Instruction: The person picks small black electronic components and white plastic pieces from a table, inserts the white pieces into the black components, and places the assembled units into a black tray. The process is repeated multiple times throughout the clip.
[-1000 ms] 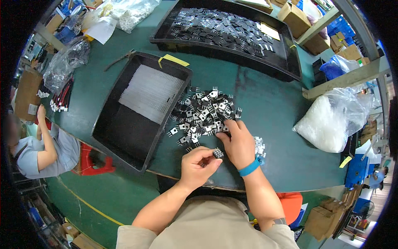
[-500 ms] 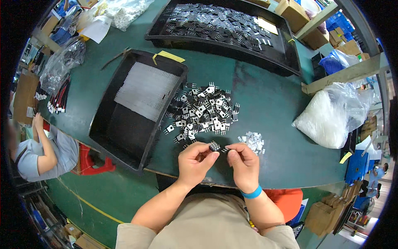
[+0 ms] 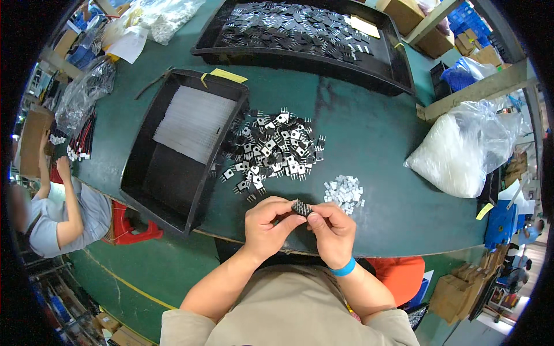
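Note:
Near the table's front edge, my left hand [image 3: 265,229] is closed on a small stack of black transistors [image 3: 300,208], their metal legs pointing up. My right hand [image 3: 334,230], with a blue band on the wrist, pinches at the right end of that stack; its fingertips hide whether a separate transistor is between them. Just beyond the hands lies a loose pile of black three-legged transistors [image 3: 277,147], many showing pale metal backs. A smaller heap of white-grey flat pieces [image 3: 344,194] lies right of it, close to my right hand.
Left stands a black tray [image 3: 156,187] holding translucent ribbed strips [image 3: 193,124]. A larger black tray [image 3: 398,72] with many transistors is at the back. A clear bag of white material [image 3: 453,155] sits right. At far left a co-worker [image 3: 72,213] sits by wire bundles [image 3: 82,141].
My right hand has moved left, from slightly apart with a small black transistor at its fingertips to touching the stack in my left hand. The view has shifted slightly. The co-worker's arms have moved.

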